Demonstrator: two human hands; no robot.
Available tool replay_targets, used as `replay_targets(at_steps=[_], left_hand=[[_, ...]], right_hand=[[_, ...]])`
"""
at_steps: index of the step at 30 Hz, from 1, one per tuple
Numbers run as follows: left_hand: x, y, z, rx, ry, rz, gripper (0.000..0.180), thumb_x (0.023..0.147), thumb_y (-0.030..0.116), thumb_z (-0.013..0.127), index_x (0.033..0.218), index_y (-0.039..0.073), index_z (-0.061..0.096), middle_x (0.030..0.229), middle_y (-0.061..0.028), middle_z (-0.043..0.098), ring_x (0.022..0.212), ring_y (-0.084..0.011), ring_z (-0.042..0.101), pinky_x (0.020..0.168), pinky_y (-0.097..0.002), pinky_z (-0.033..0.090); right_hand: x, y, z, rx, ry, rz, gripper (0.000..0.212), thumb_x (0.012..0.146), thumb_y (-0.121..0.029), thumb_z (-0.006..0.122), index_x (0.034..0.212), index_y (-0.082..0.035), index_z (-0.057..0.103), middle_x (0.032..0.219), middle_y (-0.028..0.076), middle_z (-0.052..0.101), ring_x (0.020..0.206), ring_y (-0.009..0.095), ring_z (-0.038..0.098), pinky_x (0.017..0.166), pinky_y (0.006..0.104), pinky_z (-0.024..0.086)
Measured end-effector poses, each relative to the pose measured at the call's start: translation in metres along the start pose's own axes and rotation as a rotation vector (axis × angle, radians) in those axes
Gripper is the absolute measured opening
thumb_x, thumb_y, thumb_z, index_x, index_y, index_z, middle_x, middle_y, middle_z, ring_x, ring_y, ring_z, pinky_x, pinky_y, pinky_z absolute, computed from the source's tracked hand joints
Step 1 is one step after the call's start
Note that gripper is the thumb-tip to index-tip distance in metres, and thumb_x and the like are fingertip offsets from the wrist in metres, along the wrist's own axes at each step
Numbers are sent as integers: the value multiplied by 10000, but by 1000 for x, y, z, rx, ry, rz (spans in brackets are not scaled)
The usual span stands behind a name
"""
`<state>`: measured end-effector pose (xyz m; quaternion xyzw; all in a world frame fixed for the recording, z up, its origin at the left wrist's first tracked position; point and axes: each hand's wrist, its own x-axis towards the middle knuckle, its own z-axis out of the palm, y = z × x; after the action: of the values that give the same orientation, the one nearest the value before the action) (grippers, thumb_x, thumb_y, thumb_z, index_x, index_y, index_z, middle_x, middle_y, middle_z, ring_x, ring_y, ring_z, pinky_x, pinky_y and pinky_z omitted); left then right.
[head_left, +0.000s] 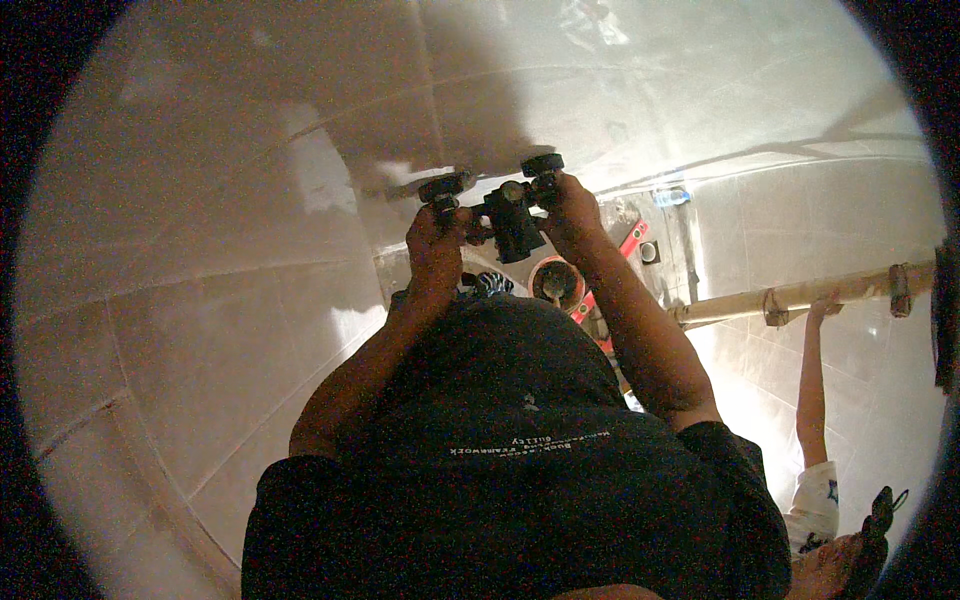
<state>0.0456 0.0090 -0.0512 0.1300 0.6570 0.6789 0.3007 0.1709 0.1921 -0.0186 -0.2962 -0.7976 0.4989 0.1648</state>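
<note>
White wall tiles (250, 300) carry a black suction lifter (510, 215) lying crosswise — left hand (435, 240) and right hand (570, 215) clench its ends.

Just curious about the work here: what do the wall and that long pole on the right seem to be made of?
The wall looks like glazed ceramic tile: pale, glossy, with grout lines and bright reflections. The pole looks like bamboo or raw wood, tan and matte, with lashings wrapped around it; which one is unclear.
</note>
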Motion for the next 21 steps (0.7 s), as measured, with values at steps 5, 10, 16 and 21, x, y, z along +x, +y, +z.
replay_targets(at_steps=[5,10,16,21], left_hand=[[-8,18,7,-236,-30,-44,298,949,178,695,1105,-37,562,920,-141,699,796,-227,701,731,-363,569],[1,7,5,-117,-19,-33,288,958,165,683,1113,-41,554,931,-139,696,800,-229,705,712,-370,577],[-2,16,8,-130,19,-65,219,951,115,669,1072,-33,563,922,-136,694,787,-222,700,710,-363,569],[-4,18,7,-137,15,-38,195,946,94,663,1064,-27,566,898,-134,703,770,-208,689,711,-352,556]], right_hand=[[1,-14,6,163,120,381,374,985,-339,580,1060,24,633,938,164,722,903,229,700,694,368,571],[6,1,13,-126,134,105,392,1013,-359,507,1051,14,622,923,157,684,815,251,658,691,384,528],[2,-10,13,789,93,516,373,1005,-375,501,1060,-24,613,1017,109,656,809,249,620,683,414,492],[6,-17,7,392,62,412,336,1001,-341,497,968,-31,624,901,90,644,780,214,593,702,348,466]])
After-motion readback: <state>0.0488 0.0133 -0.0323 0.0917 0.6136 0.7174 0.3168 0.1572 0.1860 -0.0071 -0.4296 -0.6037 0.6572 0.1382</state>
